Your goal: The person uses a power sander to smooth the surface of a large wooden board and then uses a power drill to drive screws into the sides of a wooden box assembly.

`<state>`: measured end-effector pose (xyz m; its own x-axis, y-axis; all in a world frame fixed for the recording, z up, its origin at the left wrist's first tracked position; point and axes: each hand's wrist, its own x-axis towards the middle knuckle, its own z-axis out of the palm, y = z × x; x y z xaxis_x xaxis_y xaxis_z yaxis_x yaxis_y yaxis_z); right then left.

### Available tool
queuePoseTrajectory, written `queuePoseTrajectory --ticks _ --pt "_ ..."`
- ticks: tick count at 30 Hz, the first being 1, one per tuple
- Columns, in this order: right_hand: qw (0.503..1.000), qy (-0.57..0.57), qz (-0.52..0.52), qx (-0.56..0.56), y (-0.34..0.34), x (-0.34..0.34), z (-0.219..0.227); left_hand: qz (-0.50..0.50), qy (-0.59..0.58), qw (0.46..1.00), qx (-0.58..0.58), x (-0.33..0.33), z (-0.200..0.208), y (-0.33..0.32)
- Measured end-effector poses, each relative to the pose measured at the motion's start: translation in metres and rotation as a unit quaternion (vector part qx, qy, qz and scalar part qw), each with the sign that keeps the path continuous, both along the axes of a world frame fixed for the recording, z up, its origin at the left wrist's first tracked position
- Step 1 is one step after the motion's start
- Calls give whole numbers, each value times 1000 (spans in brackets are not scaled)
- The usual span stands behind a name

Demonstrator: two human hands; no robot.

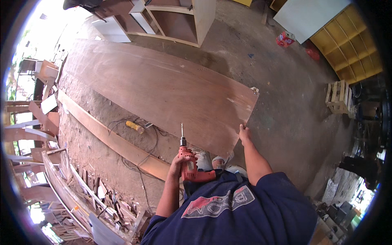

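In my left hand (176,164) is a red electric drill (191,165), held around its body close to my waist. Its silver chuck carries a thin drill bit (182,130) that points away from me, over the edge of a large wooden panel (163,87). The long reddish-brown panel stretches from my feet toward the far left. My right hand (244,134) grips the panel's near right edge, fingers closed on it. Parts of the fingers are hidden behind the panel.
A cabinet frame (175,24) stands beyond the panel. Left of it lie a long board (112,136), a yellow-handled tool (134,126) and tangled cords. Wood scraps (110,200) pile at the lower left. A red can (285,38) and a wooden crate (338,97) are on the right.
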<state>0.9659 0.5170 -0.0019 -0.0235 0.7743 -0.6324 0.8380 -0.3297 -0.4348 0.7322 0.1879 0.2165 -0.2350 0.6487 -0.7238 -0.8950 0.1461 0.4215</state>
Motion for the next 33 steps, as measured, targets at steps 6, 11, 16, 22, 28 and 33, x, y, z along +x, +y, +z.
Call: queuePoseTrajectory --ticks 6,11,16,22,28,33 --pt "999 -2 4 34 -14 4 -8 -22 17 1000 -7 2 -6 -15" --pt "1000 -3 17 3 -8 13 -25 -26 17 999 10 4 -16 -15" --pt "998 -66 22 -6 -22 -1 -33 21 11 1000 -16 7 -17 -27" --pt "984 57 -76 -148 -3 3 -27 26 -8 999 -17 11 -32 -38" --pt "997 16 -67 -33 -1 3 -20 14 5 1000 -7 13 -26 -28" --pt "998 4 -15 -59 4 14 -18 6 20 1000 -3 16 -21 -24"
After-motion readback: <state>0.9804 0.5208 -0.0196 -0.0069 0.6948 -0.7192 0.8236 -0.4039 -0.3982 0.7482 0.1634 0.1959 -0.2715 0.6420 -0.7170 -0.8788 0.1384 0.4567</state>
